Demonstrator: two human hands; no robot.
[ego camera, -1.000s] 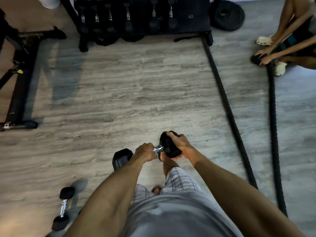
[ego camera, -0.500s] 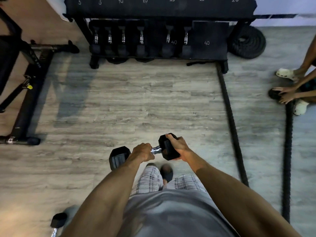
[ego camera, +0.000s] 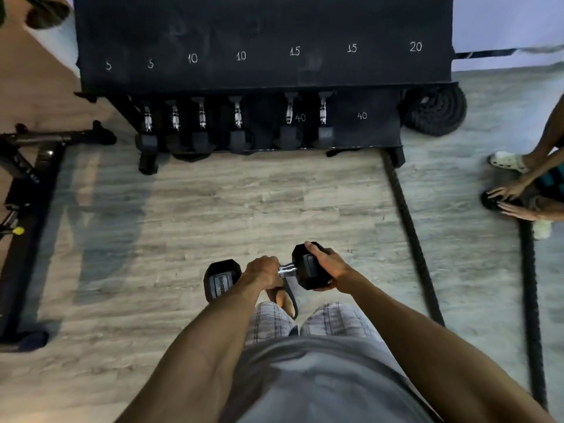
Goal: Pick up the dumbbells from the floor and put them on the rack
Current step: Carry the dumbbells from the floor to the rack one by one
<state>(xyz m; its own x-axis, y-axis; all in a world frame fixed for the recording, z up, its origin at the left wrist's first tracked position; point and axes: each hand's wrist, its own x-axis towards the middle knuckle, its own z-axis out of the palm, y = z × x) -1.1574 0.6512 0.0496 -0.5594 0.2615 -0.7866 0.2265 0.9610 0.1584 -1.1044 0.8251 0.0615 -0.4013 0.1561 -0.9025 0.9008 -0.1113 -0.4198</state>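
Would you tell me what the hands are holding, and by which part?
One dumbbell: left hand around the handle, right hand cupping its right head.

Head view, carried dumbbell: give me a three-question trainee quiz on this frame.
1. True or false: the dumbbell rests on the floor.
2. Which hand wraps the handle? A) left hand B) right hand
3. Fill in: the highest number chalked on the rack top shelf is ___.

Key: 1 false, both hands hold it up. 2 A; the right hand cups the end weight. 3 20.
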